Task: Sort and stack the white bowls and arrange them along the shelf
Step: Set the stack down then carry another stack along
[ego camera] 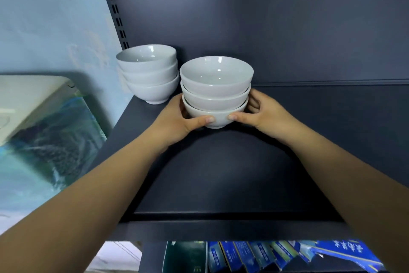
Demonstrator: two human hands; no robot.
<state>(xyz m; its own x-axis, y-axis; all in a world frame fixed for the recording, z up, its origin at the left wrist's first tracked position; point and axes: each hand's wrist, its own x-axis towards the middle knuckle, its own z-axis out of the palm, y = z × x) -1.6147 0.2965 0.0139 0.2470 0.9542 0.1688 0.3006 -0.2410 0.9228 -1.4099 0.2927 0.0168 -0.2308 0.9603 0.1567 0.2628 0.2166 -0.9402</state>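
Note:
A stack of three white bowls stands on the dark shelf, near its middle. My left hand grips the bottom bowl from the left, thumb across its front. From the right, my right hand grips the same bowl, its thumb meeting the front too. A second stack of three white bowls sits at the back left corner of the shelf, just left of the held stack and apart from it.
The shelf's slotted upright rises at the left behind the corner stack. A white appliance with a blue-green picture stands left of the shelf. Blue boxes line the shelf below.

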